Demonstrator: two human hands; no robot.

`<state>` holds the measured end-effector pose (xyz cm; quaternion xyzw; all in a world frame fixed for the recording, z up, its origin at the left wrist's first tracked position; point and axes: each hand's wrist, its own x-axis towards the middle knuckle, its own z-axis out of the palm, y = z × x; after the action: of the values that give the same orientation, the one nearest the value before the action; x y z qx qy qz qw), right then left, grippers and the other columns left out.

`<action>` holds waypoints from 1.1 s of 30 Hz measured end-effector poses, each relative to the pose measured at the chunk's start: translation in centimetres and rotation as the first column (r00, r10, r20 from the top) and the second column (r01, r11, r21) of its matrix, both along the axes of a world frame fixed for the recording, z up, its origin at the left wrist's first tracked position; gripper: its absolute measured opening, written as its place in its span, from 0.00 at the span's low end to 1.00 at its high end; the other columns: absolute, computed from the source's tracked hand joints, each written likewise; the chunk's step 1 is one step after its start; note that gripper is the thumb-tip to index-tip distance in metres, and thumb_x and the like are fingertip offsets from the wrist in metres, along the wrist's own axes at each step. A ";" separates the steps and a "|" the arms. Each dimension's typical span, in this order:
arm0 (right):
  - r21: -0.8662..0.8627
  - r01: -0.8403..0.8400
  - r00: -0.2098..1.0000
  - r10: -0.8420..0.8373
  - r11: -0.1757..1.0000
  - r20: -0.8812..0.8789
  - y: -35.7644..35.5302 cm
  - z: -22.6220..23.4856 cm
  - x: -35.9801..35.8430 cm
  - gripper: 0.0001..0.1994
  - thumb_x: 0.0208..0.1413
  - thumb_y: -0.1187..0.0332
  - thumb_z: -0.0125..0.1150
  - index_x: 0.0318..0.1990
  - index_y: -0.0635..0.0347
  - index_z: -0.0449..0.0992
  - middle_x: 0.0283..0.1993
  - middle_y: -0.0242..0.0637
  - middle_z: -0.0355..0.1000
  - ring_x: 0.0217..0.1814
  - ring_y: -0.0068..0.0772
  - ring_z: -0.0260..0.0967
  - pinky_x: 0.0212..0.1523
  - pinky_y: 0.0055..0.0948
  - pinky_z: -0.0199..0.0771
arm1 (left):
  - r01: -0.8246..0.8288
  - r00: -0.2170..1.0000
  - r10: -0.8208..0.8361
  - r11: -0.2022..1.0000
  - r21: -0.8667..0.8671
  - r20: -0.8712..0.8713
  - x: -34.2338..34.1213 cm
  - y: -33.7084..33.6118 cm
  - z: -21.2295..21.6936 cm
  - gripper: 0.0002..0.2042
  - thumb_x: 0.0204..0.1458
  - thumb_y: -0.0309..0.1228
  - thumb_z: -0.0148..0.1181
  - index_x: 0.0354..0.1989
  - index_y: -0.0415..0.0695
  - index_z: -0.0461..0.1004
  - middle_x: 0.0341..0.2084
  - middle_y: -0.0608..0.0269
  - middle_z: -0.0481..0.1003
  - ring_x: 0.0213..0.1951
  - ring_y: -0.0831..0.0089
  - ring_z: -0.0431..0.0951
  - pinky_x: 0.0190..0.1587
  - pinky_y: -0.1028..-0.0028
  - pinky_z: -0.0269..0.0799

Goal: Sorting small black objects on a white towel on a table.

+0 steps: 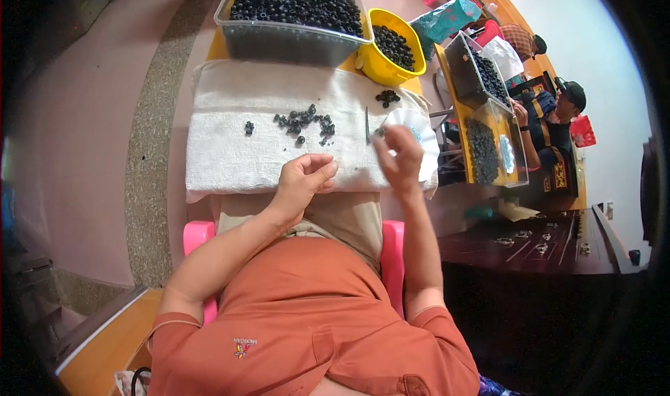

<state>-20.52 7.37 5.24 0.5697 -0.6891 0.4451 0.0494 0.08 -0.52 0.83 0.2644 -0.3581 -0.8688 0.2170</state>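
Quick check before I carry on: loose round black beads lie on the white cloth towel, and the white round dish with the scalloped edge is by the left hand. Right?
Not quite: the white round dish with the scalloped edge is by the right hand, as the head view shows. The loose round black beads do lie on the white cloth towel.

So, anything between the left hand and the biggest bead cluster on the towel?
Nothing visible blocks the left hand from the bead cluster; only white towel and a few loose beads lie between.
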 end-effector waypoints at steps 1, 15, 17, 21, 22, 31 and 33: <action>-0.026 0.067 0.995 -0.069 0.997 -0.068 -1.0 1.2 -0.8 0.10 0.48 0.76 0.68 0.38 0.66 0.76 0.31 0.38 0.72 0.25 0.25 0.70 0.27 0.24 0.69 | -0.007 1.000 0.007 1.000 0.000 -0.003 0.1 0.0 -0.2 0.14 0.55 0.31 0.64 0.46 0.37 0.73 0.34 0.64 0.76 0.33 0.80 0.76 0.40 0.78 0.77; 0.075 0.253 0.949 -0.232 0.965 -0.212 -10.7 4.9 -16.7 0.10 0.53 0.68 0.67 0.39 0.66 0.81 0.29 0.37 0.78 0.31 0.23 0.74 0.35 0.22 0.71 | 0.046 0.999 -0.045 0.993 0.110 -0.011 0.3 -1.2 0.0 0.12 0.55 0.29 0.64 0.44 0.37 0.75 0.31 0.65 0.77 0.32 0.81 0.75 0.38 0.79 0.74; 0.123 0.251 0.966 -0.240 0.960 -0.098 -8.8 4.6 -15.5 0.09 0.54 0.70 0.66 0.39 0.66 0.81 0.30 0.34 0.78 0.31 0.20 0.72 0.35 0.19 0.71 | 0.070 0.997 -0.066 0.992 0.103 -0.040 0.4 -1.5 0.0 0.11 0.55 0.28 0.63 0.44 0.37 0.75 0.33 0.65 0.77 0.33 0.81 0.75 0.39 0.79 0.73; 0.304 0.157 0.975 -0.196 0.940 0.105 -3.8 4.4 -14.2 0.06 0.55 0.75 0.65 0.40 0.65 0.81 0.28 0.28 0.75 0.30 0.14 0.69 0.32 0.17 0.69 | 0.171 0.985 -0.169 0.979 0.113 -0.027 0.6 -2.0 0.1 0.11 0.56 0.27 0.62 0.46 0.36 0.74 0.36 0.62 0.77 0.36 0.80 0.76 0.42 0.79 0.74; 0.391 0.084 0.969 -0.165 0.917 0.181 -2.3 4.3 -14.1 0.07 0.55 0.75 0.65 0.40 0.65 0.80 0.28 0.27 0.74 0.30 0.14 0.67 0.31 0.17 0.68 | 0.193 0.981 -0.193 0.976 0.103 -0.013 0.7 -2.1 0.3 0.11 0.56 0.27 0.62 0.46 0.36 0.74 0.37 0.62 0.77 0.36 0.80 0.76 0.42 0.80 0.74; 0.651 0.158 0.969 -0.244 0.743 0.043 3.9 2.7 -10.4 0.12 0.49 0.73 0.68 0.41 0.66 0.78 0.34 0.31 0.73 0.29 0.20 0.64 0.32 0.22 0.68 | 0.300 0.954 -0.299 0.945 0.134 -0.024 0.7 -2.0 1.1 0.11 0.57 0.27 0.61 0.46 0.38 0.75 0.38 0.65 0.78 0.36 0.83 0.75 0.41 0.82 0.74; 0.631 0.145 0.965 -0.251 0.762 0.081 4.3 2.1 -9.7 0.12 0.48 0.74 0.68 0.42 0.66 0.78 0.34 0.32 0.73 0.29 0.21 0.65 0.33 0.23 0.69 | 0.301 0.953 -0.301 0.947 0.111 -0.017 0.6 -1.7 1.0 0.11 0.57 0.27 0.61 0.46 0.39 0.75 0.38 0.66 0.78 0.35 0.84 0.75 0.40 0.82 0.73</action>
<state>-30.18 11.70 7.30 0.4404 -0.8548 0.2307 -0.1489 0.67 -2.21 1.87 0.2184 -0.3448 -0.9105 0.0667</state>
